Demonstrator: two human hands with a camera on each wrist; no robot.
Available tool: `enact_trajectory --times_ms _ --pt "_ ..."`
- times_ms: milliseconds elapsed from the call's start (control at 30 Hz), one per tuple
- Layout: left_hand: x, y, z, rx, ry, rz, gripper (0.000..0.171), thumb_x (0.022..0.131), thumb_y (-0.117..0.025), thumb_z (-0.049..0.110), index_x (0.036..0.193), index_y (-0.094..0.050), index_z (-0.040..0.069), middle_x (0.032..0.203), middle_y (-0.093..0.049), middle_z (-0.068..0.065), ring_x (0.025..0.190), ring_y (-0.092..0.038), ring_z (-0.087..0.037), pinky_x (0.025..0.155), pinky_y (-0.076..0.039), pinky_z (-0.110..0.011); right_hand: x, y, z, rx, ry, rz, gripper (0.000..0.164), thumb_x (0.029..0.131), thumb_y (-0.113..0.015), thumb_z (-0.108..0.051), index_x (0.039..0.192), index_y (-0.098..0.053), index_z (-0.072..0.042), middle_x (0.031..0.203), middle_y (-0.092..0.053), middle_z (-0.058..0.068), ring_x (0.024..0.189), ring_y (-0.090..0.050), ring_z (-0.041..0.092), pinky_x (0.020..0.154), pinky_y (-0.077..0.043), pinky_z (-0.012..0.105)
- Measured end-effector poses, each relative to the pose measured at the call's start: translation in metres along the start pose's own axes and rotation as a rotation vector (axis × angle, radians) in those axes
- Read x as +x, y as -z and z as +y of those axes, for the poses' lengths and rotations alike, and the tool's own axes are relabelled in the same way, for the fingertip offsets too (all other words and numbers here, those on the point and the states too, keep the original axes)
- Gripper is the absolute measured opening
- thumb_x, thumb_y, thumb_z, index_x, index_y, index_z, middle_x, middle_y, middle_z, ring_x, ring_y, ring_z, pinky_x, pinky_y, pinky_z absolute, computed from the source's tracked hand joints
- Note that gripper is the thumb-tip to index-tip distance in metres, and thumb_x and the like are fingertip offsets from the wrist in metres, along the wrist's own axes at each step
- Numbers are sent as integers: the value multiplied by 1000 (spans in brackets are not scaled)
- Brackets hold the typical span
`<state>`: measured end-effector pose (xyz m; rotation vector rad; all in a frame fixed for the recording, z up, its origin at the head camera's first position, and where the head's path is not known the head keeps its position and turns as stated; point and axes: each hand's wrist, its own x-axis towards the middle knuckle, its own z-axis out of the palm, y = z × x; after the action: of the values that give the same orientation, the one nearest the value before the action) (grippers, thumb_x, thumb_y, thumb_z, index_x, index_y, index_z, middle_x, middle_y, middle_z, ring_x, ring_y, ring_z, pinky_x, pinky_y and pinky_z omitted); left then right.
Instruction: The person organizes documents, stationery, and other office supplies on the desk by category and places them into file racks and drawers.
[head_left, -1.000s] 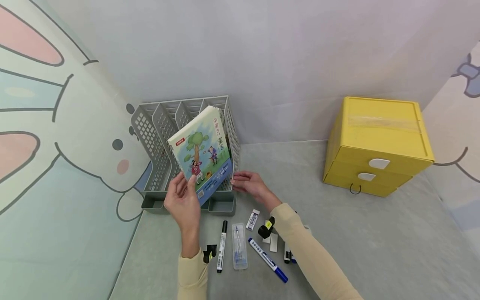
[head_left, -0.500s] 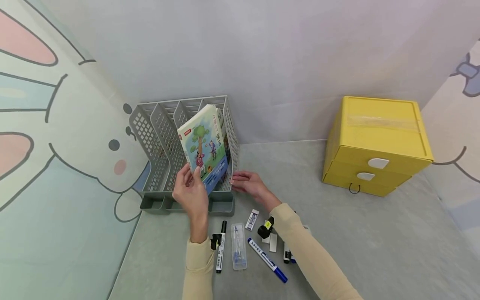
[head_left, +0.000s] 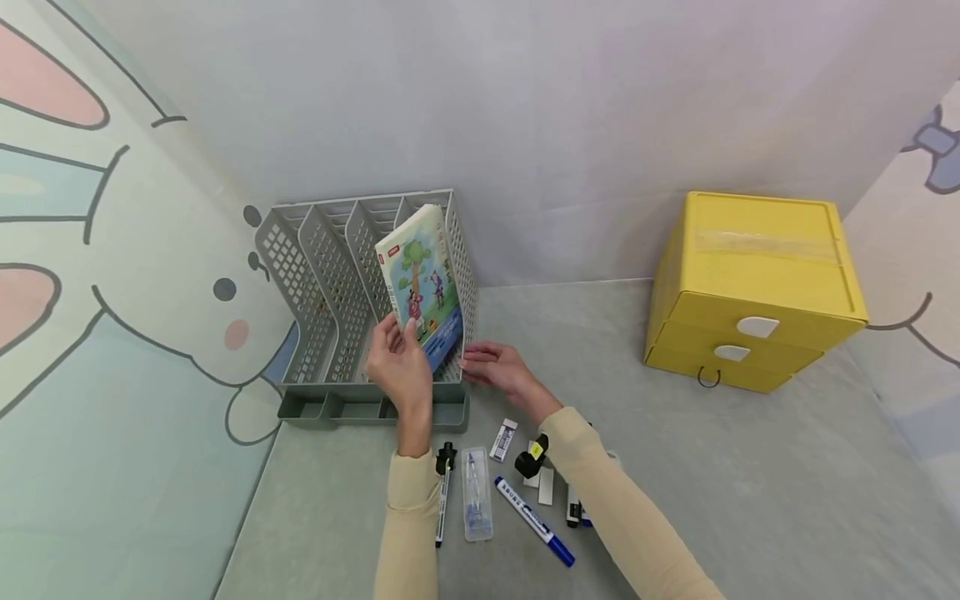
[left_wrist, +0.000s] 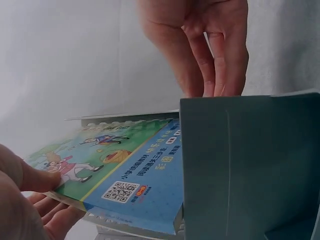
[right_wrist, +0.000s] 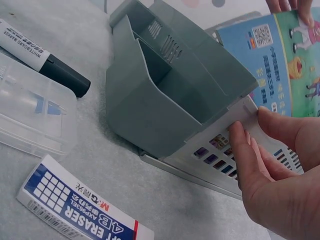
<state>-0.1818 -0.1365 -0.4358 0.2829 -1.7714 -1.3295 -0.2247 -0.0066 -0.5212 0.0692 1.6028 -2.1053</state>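
A picture book [head_left: 420, 287] with a tree and two figures on its cover leans into the rightmost slot of a grey file organizer [head_left: 322, 333]. My left hand [head_left: 401, 367] pinches the book by its lower left edge, thumb on the cover, fingers behind. In the left wrist view the blue lower band of the book [left_wrist: 150, 185] lies inside the slot, behind the green front tray [left_wrist: 240, 170]. My right hand [head_left: 502, 371] holds the front edge of the organizer's right wall [right_wrist: 210, 157], thumb and fingers on either side. Other printed covers show through that wall's holes.
In front lie a black marker [head_left: 442, 508], a clear plastic case [head_left: 477, 496], a boxed eraser [head_left: 503, 440] and a blue marker [head_left: 534, 521]. More small items lie partly under the right forearm. A yellow drawer box [head_left: 757, 292] stands at the right.
My left hand has moved right and forward, carrying the book deeper into the organizer's rightmost slot; the book stands more upright. The right hand stays on the organizer's wall.
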Motion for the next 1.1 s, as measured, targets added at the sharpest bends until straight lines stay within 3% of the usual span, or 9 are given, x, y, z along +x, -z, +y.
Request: enact_trajectory --times_ms 233,433,600,900,1100 --pt "1 -15 -4 8 35 -31 23 94 -74 2 114 -71 -8 104 -74 -23 96 -73 -33 86 -59 -44 0 0 0 13 0 17 45 94 -73 0 137 -60 4 135 -63 23 105 -72 22 91 -58 35" --pt "-2 -25 -9 44 40 -45 23 96 -72 5 116 -70 -7 106 -73 -23 98 -73 -33 87 -59 -43 1 0 2 15 17 23 43 93 -74 0 134 -61 5 127 -68 21 100 -73 21 90 -59 37" --pt "-5 -30 -14 -20 68 -56 20 96 -72 2 113 -68 -8 106 -73 -24 98 -72 -34 87 -58 -45 1 0 1 22 30 11 44 93 -72 2 135 -60 7 129 -66 23 97 -73 18 90 -59 37" --pt "-12 -35 -24 -41 152 -105 16 93 -76 4 105 -69 -4 100 -72 -20 93 -74 -30 82 -59 -47 1 0 1 -2 8 22 46 94 -73 -2 138 -59 4 130 -66 19 104 -72 22 92 -58 37" --pt "-14 -37 -28 -6 207 -81 13 90 -79 3 99 -71 -3 95 -73 -18 89 -74 -31 79 -59 -45 1 1 2 2 12 22 46 94 -72 -1 138 -59 4 131 -66 19 107 -71 24 91 -58 36"
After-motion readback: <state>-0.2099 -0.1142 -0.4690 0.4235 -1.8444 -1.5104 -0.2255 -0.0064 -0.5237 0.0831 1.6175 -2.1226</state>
